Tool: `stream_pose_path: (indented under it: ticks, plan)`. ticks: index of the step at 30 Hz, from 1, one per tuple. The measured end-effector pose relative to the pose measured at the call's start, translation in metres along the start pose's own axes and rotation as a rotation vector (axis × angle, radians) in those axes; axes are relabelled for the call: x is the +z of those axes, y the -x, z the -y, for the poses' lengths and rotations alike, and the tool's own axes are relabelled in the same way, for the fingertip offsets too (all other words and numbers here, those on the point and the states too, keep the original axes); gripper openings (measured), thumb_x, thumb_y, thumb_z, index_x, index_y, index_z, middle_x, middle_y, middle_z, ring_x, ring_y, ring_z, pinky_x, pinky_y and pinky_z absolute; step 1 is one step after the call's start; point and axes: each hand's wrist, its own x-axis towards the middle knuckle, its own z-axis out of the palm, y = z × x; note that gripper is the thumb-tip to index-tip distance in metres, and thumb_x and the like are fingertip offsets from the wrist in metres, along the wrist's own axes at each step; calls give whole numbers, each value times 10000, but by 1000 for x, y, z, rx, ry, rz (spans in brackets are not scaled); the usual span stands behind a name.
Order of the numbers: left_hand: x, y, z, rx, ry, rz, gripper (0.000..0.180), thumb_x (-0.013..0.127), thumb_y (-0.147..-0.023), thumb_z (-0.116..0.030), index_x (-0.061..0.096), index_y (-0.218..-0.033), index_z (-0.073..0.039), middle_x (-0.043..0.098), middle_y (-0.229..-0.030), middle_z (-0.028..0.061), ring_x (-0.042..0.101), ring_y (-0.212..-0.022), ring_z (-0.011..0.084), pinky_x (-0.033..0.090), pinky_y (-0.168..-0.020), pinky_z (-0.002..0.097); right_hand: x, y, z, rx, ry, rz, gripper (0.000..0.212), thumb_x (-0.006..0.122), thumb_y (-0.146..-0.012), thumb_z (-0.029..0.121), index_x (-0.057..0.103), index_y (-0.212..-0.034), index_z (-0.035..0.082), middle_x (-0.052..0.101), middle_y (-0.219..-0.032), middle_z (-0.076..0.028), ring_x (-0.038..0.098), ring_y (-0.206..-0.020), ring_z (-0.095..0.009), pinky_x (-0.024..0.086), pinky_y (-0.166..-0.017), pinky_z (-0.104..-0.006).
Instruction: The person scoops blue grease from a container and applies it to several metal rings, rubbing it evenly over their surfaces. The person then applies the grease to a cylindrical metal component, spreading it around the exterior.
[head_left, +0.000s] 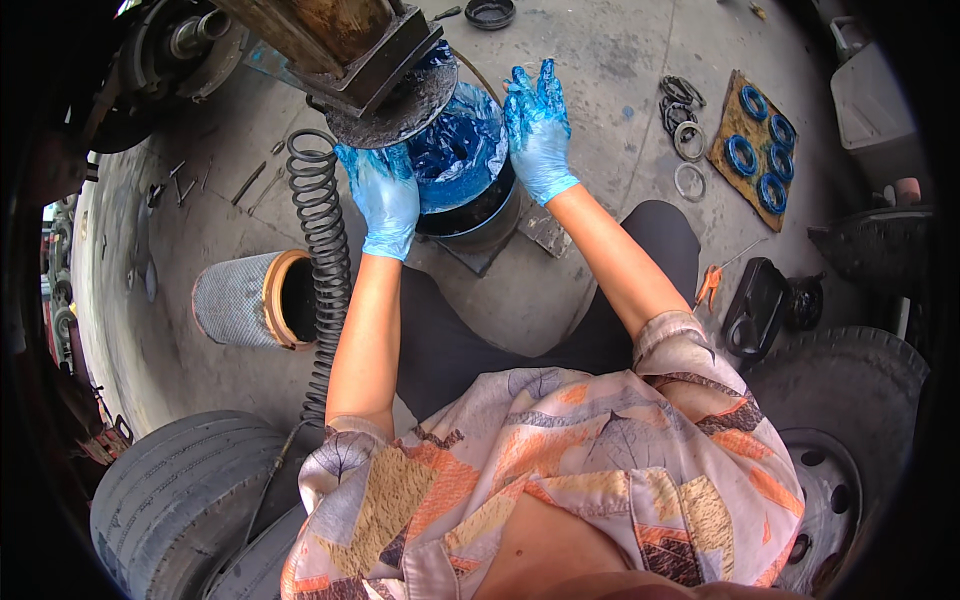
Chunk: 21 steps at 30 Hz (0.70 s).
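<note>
So we're crouching over a grease bucket point(470, 190) that's sitting upright on the concrete floor point(600, 60), mouth pointing up, right in the middle of the scene just past our knees. It's a dark round tub lined with a plastic bag and loaded with thick blue grease point(455, 145). A grimy metal press plate point(395, 100) is hanging over its far left rim.

Our left hand point(385, 200) is resting on the left edge of the bucket, fingers curled down over the rim. Our right hand point(537, 125) is hovering at the right edge, fingers spread apart and smeared with blue, gripping nothing. Both are wearing blue gloves.

We're working outdoors on stained concrete: a coiled black hose point(320, 230) and a cylindrical air filter point(250, 300) on the left, greased bearings on a cardboard piece point(750, 145) far right, truck tyres point(170, 490) near us.
</note>
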Motion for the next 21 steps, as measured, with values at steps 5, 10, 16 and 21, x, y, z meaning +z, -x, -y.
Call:
stream_pose_path:
  ticks: [5,10,16,21]
  plan:
    - [-3,-1,-5,7,3,-18,542,503,-988,-302,410,-1364,77,421,-1400,328,356,-1316,507,217,-1152,526,-1,9,7,-59,196,15,348,553,-935,162,615,-1212,-40,441,-1418,-292,395,-1346,-412,352,-1093,-475]
    - [-4,-1,-9,-51,48,9,551,499,-990,-308,400,-1377,72,394,-1425,325,335,-1335,498,214,-1153,520,-7,6,12,-102,364,66,358,504,-952,169,610,-1221,-42,463,-1406,-273,380,-1355,-401,280,-1145,-451]
    - [-3,-2,-11,-18,22,-30,563,503,-989,-324,400,-1381,66,395,-1426,322,332,-1338,496,223,-1147,519,-15,2,12,-244,492,129,364,520,-916,150,592,-1235,-10,508,-1384,-196,310,-1411,-382,192,-1170,-532]
    - [-5,-2,-12,-13,25,-11,561,497,-992,-339,408,-1380,56,395,-1429,317,324,-1340,499,206,-1150,527,-23,-2,18,-263,504,164,388,534,-897,149,581,-1257,11,458,-1447,-141,280,-1433,-361,149,-1175,-554]
